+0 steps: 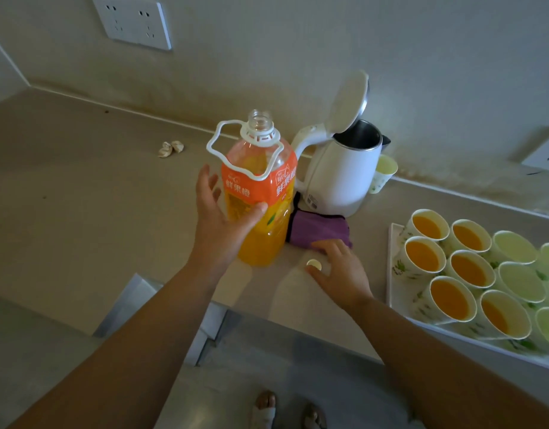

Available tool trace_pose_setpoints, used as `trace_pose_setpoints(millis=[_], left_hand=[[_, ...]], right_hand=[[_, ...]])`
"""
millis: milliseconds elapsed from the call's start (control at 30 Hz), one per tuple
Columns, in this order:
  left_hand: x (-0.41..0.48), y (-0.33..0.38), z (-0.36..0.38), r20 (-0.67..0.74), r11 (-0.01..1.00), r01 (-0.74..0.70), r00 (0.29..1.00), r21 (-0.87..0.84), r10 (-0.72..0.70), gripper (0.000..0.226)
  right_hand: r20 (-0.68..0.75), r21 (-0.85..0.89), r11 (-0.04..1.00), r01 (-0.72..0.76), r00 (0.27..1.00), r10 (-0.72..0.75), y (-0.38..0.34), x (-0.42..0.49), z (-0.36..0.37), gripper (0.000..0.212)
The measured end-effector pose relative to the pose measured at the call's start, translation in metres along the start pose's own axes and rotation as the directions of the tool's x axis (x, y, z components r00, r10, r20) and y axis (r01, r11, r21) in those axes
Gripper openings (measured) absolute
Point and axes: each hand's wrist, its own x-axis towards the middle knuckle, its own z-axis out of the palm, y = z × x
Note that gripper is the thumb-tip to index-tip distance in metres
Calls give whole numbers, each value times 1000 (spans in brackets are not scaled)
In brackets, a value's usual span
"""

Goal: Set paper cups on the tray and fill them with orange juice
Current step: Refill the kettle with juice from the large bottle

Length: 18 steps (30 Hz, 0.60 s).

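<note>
At the counter point(81, 212) edge, left hand point(219, 218) fingers point(205, 181) spread against the bottle point(260, 193), right hand point(341, 267) fingers point(328, 246) splayed by the cap point(314, 264).

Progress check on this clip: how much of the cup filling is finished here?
Done: cups stand on the tray, and six filled cups hold orange juice. In hand: the uncapped bottle stands on the counter, the left hand against it, the right hand touching the cap. Left: at least five empty cups on the tray's right side.

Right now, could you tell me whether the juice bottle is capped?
Uncapped: the orange juice bottle has a bare neck, and a cap lies on the counter by the right hand.
</note>
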Motion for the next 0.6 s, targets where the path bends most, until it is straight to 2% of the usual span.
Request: trace_pose_setpoints(millis=[67, 167, 233, 300, 400, 467, 533, 600], left_hand=[[4, 12, -11, -64, 998, -64, 996, -13, 63, 91], [10, 34, -22, -66, 985, -174, 982, 17, 174, 66], [7, 42, -24, -83, 962, -266, 959, 64, 271, 49], [-2, 43, -21, -151, 949, -308, 937, 72, 316, 40], [-17, 46, -16, -195, 908, -392, 888, 148, 416, 30], [-20, 48, -13, -156, 825, -490, 825, 282, 543, 30], [-15, 53, -10, -144, 743, -490, 783, 456, 605, 38], [-8, 56, -9, -120, 697, -480, 773, 532, 623, 53]], right_hand=[[-83, 109, 990, 87, 993, -79, -27, 2, -19, 44], [-142, 314, 943, 113, 987, -71, -72, 19, -47, 53], [-84, 434, 897, 83, 995, -51, -92, 32, -58, 72], [-14, 543, 839, 32, 999, -29, -102, 40, -59, 90], [-20, 575, 817, 43, 999, -39, -105, 46, -46, 108], [-19, 550, 835, 28, 1000, -21, -102, 51, -33, 122], [12, 562, 827, -4, 1000, -3, -99, 56, -19, 138], [31, 613, 790, -6, 999, -16, -94, 62, -5, 144]])
